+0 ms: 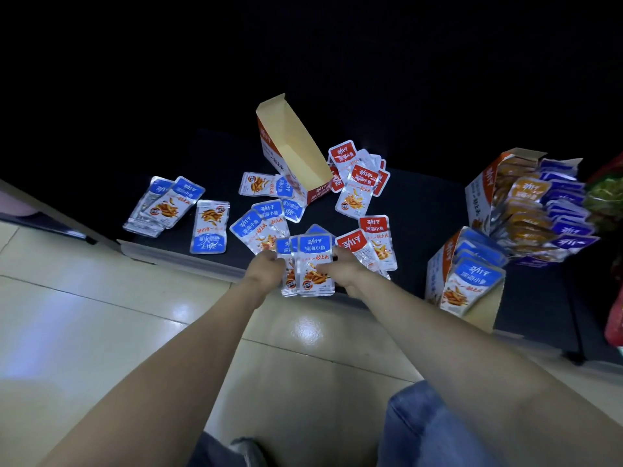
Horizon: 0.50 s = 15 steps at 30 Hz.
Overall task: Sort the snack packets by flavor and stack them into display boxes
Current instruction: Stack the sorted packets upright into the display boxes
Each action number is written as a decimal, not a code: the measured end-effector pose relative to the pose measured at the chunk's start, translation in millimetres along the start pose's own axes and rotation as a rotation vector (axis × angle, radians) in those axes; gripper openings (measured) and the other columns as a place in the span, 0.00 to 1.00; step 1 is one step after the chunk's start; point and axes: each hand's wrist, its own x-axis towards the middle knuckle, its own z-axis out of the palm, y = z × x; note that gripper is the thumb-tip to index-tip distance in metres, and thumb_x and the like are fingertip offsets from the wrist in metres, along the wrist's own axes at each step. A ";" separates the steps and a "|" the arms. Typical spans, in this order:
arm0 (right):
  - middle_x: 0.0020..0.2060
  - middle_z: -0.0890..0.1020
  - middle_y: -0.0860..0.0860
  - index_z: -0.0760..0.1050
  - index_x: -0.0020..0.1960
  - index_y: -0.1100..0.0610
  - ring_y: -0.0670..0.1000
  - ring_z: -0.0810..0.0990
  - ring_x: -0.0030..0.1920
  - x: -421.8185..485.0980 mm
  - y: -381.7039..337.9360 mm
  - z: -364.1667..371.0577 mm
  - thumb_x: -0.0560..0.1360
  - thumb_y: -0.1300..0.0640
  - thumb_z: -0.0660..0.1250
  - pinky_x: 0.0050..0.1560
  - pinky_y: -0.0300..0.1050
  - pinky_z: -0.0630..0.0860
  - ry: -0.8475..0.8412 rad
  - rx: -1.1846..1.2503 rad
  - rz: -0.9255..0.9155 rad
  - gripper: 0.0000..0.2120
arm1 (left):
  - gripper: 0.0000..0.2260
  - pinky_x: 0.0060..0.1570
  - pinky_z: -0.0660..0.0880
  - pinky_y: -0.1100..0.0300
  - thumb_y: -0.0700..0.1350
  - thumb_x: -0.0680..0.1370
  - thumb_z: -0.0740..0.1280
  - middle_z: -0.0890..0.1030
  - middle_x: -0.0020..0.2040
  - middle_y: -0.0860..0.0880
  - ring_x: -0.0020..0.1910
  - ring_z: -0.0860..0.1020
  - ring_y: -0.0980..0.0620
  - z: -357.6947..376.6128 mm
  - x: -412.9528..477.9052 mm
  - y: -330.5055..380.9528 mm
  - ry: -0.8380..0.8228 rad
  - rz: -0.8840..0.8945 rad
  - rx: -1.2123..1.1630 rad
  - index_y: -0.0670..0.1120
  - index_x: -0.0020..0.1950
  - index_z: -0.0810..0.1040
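Note:
Both hands hold a small stack of blue-topped snack packets [314, 264] upright at the near edge of the dark table. My left hand [268, 269] grips the stack's left side and my right hand [344, 269] grips its right side. More blue packets [259, 224] lie loose just behind, and another blue group [167, 205] lies at the left. Red-topped packets [359, 178] are piled behind and to the right. An empty display box [296, 153] stands open in the middle. A box of blue packets [467, 274] stands at the right.
A further box [485, 193] at the far right holds orange and purple packets. The dark table [421, 210] ends at a pale edge [182, 257] near me, with a glossy tiled floor [101, 315] below. Colourful bags [610, 203] sit at the right border.

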 end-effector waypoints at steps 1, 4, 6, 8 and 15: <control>0.59 0.80 0.60 0.73 0.63 0.62 0.57 0.79 0.59 0.5 0.1 0.6 0.77 0.68 0.66 0.60 0.54 0.77 0.000 0.007 0.002 0.15 | 0.07 0.56 0.77 0.44 0.37 0.79 0.58 0.81 0.47 0.41 0.47 0.80 0.42 1.1 -1.7 1.5 -0.004 0.007 -0.012 0.41 0.49 0.75; 0.59 0.80 0.60 0.73 0.61 0.63 0.57 0.80 0.59 0.1 -1.5 -0.7 0.77 0.69 0.66 0.54 0.50 0.78 -0.015 0.038 0.017 0.14 | 0.09 0.52 0.79 0.46 0.34 0.79 0.58 0.81 0.43 0.42 0.42 0.80 0.44 5.3 -7.9 5.7 -0.018 0.039 -0.021 0.42 0.44 0.75; 0.57 0.80 0.59 0.73 0.62 0.64 0.56 0.81 0.54 2.1 -1.1 -2.8 0.76 0.69 0.66 0.45 0.45 0.78 -0.041 0.053 0.028 0.14 | 0.08 0.48 0.79 0.47 0.32 0.79 0.59 0.80 0.42 0.41 0.41 0.80 0.45 7.3 -9.9 7.3 0.000 0.050 -0.044 0.42 0.43 0.73; 0.56 0.81 0.58 0.74 0.60 0.64 0.55 0.81 0.51 3.6 -2.3 -6.8 0.76 0.69 0.66 0.48 0.47 0.79 -0.075 0.069 0.048 0.14 | 0.07 0.44 0.78 0.52 0.32 0.79 0.60 0.79 0.41 0.44 0.39 0.79 0.48 9.5 -10.9 8.7 0.010 0.058 -0.105 0.42 0.46 0.73; 0.51 0.83 0.55 0.73 0.56 0.61 0.54 0.82 0.49 3.0 -9.7 -39.2 0.76 0.68 0.66 0.50 0.48 0.79 -0.041 0.240 0.080 0.10 | 0.11 0.49 0.76 0.52 0.37 0.80 0.59 0.81 0.52 0.43 0.46 0.78 0.47 10.7 0.1 6.0 -0.039 0.104 0.021 0.42 0.61 0.75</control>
